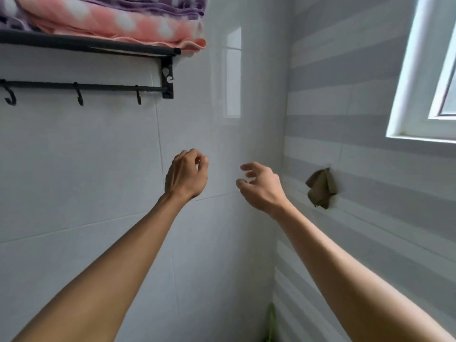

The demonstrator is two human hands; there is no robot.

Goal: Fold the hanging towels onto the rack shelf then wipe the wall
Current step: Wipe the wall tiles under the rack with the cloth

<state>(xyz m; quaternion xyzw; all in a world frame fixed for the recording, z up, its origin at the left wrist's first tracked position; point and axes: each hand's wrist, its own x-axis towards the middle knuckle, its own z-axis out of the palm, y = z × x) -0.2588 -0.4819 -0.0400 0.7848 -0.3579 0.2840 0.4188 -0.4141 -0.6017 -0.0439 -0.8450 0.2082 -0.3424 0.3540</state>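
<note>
White tiled wall carries at 11 o'clock a rack shelf holding folded towels, while left hand is curled empty and right hand loosely spread.

Both bare forearms reach up and forward, converging toward the middle of the view. The left hand shows its back, fingers curled in with the thumb tip meeting the fingertips — nothing visible between them. The right hand sits just beside it, slightly lower, apart from it — fingers spread and loosely bent, claw-like, holding nothing.
</note>
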